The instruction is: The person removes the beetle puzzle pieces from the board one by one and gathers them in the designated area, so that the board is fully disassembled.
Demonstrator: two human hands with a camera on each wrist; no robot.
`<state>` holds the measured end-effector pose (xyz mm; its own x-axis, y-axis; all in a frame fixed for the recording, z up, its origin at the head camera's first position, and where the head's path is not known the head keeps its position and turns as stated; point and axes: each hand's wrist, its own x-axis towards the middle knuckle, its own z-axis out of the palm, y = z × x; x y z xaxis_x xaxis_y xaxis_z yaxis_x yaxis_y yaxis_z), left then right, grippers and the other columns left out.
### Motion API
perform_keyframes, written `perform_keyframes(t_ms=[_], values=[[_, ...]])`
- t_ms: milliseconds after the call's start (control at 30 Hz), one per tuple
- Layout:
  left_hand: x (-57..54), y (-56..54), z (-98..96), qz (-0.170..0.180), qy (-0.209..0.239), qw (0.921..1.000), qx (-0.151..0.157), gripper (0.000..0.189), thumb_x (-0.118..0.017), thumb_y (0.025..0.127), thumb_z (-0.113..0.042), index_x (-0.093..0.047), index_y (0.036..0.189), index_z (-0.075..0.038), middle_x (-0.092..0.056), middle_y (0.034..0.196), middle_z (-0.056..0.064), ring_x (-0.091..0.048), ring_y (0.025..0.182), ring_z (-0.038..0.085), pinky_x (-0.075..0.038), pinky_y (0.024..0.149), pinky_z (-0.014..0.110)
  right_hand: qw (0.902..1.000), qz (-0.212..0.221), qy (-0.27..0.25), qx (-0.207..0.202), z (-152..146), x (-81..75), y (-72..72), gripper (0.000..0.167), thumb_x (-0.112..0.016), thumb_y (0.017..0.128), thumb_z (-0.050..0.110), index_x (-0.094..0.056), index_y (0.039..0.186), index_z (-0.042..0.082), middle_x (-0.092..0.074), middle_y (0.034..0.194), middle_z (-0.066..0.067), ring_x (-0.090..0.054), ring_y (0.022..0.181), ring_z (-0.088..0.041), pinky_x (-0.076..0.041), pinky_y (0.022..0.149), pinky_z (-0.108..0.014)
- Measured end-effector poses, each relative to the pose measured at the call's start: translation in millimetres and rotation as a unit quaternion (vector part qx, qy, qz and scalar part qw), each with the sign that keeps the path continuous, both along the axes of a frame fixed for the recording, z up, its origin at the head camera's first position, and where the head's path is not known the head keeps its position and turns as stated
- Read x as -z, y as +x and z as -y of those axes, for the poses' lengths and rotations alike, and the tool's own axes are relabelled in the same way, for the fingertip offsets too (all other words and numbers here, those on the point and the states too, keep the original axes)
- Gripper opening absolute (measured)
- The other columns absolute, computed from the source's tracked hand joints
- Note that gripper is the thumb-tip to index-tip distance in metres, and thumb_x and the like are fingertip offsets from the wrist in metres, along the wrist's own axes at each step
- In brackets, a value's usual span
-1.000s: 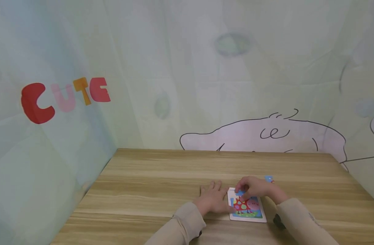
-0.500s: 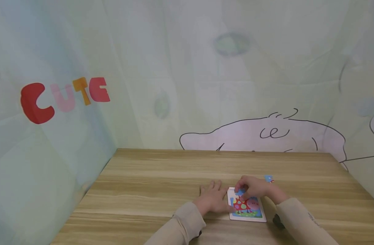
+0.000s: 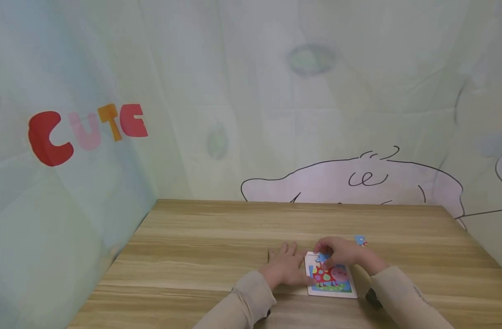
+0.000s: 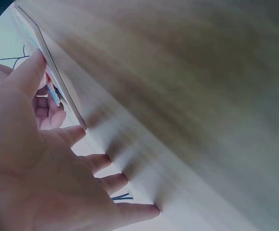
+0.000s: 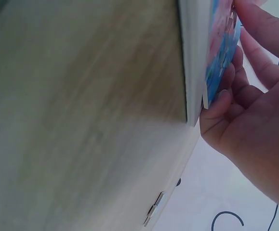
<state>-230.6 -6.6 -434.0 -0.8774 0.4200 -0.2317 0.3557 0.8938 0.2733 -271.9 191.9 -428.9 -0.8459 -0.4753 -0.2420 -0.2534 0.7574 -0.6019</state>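
Note:
A small jigsaw puzzle [image 3: 333, 289] in a white frame lies on the table, its picture showing a red spotted body and a pink face. At its far side my right hand [image 3: 342, 251] pinches a blue puzzle piece [image 3: 322, 258] between thumb and fingers. The right wrist view has this piece tilted up off the frame. My left hand [image 3: 288, 268] lies spread at the puzzle's left side. Its thumb [image 4: 31, 72] rests over the frame's edge, and the other fingertips touch the table in the left wrist view.
Another blue puzzle piece [image 3: 360, 240] lies loose on the wooden table [image 3: 201, 256], beyond my right wrist. A printed cloth [image 3: 259, 100] hangs behind the table's far edge and along its left side.
The right fingertips and the pinched blue piece have shifted slightly to the left over the puzzle's far side. The left hand and the loose piece stay in place.

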Motion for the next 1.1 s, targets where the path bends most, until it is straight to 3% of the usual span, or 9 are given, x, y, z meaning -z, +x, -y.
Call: perform_keyframes(t_ms=[200, 533, 900, 1100], values=[[0.6, 0.5, 0.3, 0.002, 0.002, 1.0000, -0.002, 0.083, -0.061, 0.081, -0.067, -0.043, 0.146, -0.020, -0.027, 0.157, 0.011, -0.021, 0.144, 0.036, -0.018, 0.108, 0.068, 0.9999, -0.006, -0.004, 0.015, -0.7, 1.1, 0.3, 0.027, -0.079, 0.077, 0.007, -0.065, 0.099, 0.011, -0.060, 0.094, 0.001, -0.053, 0.089, -0.018, -0.049, 0.088, -0.043], [-1.1, 2.4, -0.1, 0.002, 0.002, 1.0000, -0.004, 0.082, -0.062, 0.081, -0.066, -0.042, 0.147, -0.020, -0.027, 0.157, 0.011, -0.021, 0.145, 0.036, -0.017, 0.108, 0.068, 0.9999, -0.010, -0.013, 0.004, -1.8, 2.7, -0.3, 0.023, -0.077, 0.079, 0.006, -0.063, 0.094, 0.015, -0.058, 0.090, 0.002, -0.051, 0.087, -0.018, -0.047, 0.082, -0.038], [-2.8, 3.4, -0.8, 0.000, 0.002, 1.0000, -0.003, 0.083, -0.062, 0.080, -0.066, -0.042, 0.147, -0.020, -0.027, 0.157, 0.011, -0.020, 0.145, 0.037, -0.018, 0.108, 0.068, 0.9973, -0.025, -0.055, -0.041, -14.5, 4.5, -2.3, 0.019, -0.074, 0.082, 0.008, -0.066, 0.099, 0.015, -0.063, 0.098, 0.002, -0.054, 0.092, -0.020, -0.049, 0.087, -0.045], [-4.0, 4.2, -0.8, -0.009, -0.008, 0.9999, 0.002, 0.084, -0.061, 0.080, -0.068, -0.042, 0.147, -0.020, -0.028, 0.157, 0.011, -0.022, 0.144, 0.037, -0.020, 0.108, 0.068, 0.9962, -0.036, -0.060, -0.053, -19.9, 4.9, -2.6, 0.020, -0.073, 0.083, 0.008, -0.067, 0.102, 0.013, -0.064, 0.100, 0.002, -0.056, 0.092, -0.018, -0.050, 0.085, -0.042]])
